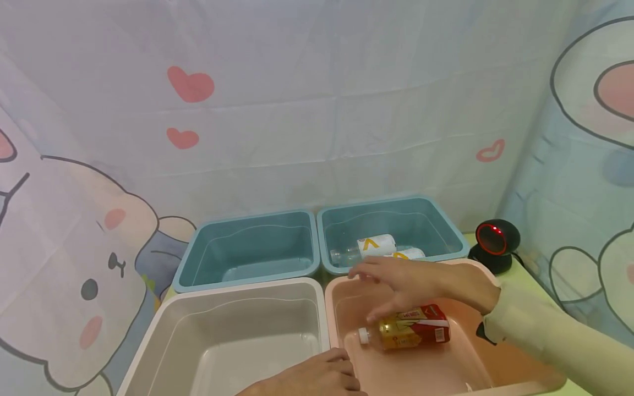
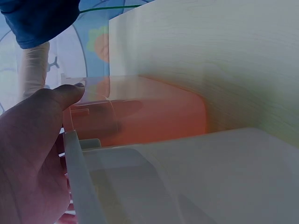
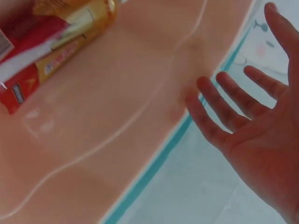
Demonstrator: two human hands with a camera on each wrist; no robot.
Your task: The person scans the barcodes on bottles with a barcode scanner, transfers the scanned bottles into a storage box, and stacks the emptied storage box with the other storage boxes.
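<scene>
I am seeing a tea bottle [image 1: 406, 328] lying on its side in the pink bin [image 1: 342, 291] at the table's near right. Two bottles [image 1: 369, 247] are lying in the far right blue bin [image 1: 455, 242]. My right hand [image 1: 401, 283] is hovering above the tea bottle, fingers spread wide, holding nothing. My left hand [image 1: 317, 379] is resting flat on the white bin [image 1: 317, 286] rim.

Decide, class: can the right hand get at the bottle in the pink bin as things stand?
Probably yes. The right hand hovers open just above the bottle, which lies alone in the open-topped pink bin; nothing sits between them.
</scene>
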